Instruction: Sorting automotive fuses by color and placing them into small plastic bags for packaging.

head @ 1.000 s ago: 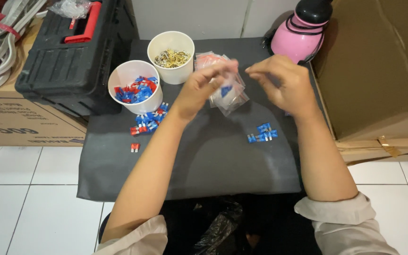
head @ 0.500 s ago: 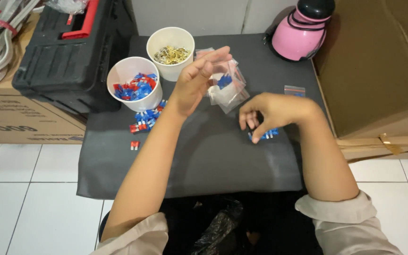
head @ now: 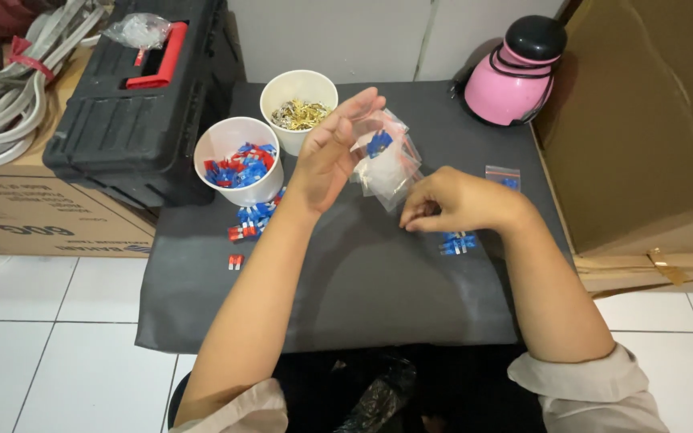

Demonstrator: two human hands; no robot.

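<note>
Your right hand dropped from small clear bag to blue connectors on mat, fingertips pinched together; your left hand, fingers loosely spread, kept bag raised. Filling underway.

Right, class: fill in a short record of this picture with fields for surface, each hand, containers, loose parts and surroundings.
surface: dark grey mat laid on a white tiled floor
left hand: left hand raised, holding small clear bags, one with blue pieces inside
right hand: right hand lowered, fingertips just above a small pile of blue parts
containers: white cup of red and blue parts; white cup of brass-coloured parts
loose parts: red and blue pieces beside the first cup
surroundings: black toolbox, pink bottle, cardboard box
</note>
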